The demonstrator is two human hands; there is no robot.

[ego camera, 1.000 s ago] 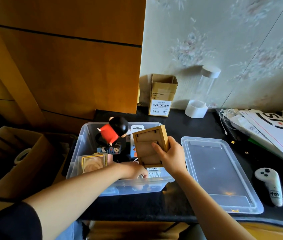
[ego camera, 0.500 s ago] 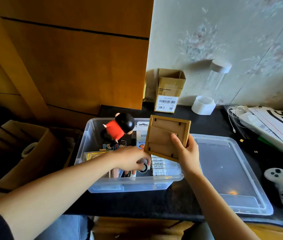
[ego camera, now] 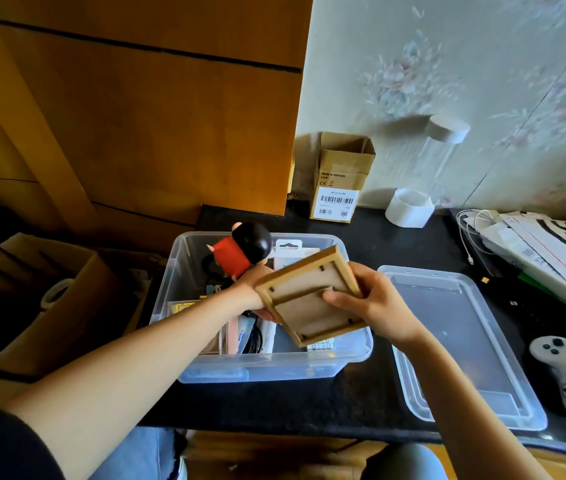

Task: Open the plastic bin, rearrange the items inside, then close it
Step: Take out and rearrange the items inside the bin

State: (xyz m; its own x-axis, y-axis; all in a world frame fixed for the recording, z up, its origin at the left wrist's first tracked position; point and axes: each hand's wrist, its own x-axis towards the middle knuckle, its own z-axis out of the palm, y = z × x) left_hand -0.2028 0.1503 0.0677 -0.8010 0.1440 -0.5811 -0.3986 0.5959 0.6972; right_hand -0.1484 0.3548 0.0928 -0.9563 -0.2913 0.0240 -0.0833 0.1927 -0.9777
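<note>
The clear plastic bin (ego camera: 267, 368) stands open on the dark table, and its lid (ego camera: 465, 341) lies flat to its right. My right hand (ego camera: 378, 306) grips a wooden picture frame (ego camera: 305, 303) by its right edge. The frame is tilted above the bin with its back facing up. My left hand (ego camera: 252, 282) is at the frame's left corner and mostly hidden beneath it, so its grip is unclear. Inside the bin a red doll with a black head (ego camera: 240, 251) leans at the back. A gold frame (ego camera: 184, 308), cables and packets lie lower down.
A small cardboard box (ego camera: 340, 178) and a white cylinder stand (ego camera: 409, 207) sit by the wall. Papers and cables (ego camera: 551, 251) pile at the right, with a white controller (ego camera: 565, 368) near the lid. A large cardboard box (ego camera: 49, 299) stands left of the table.
My right hand has tipped the wooden frame flatter and lowered it over the bin. My left hand has risen from among the bin's items to the frame's left corner.
</note>
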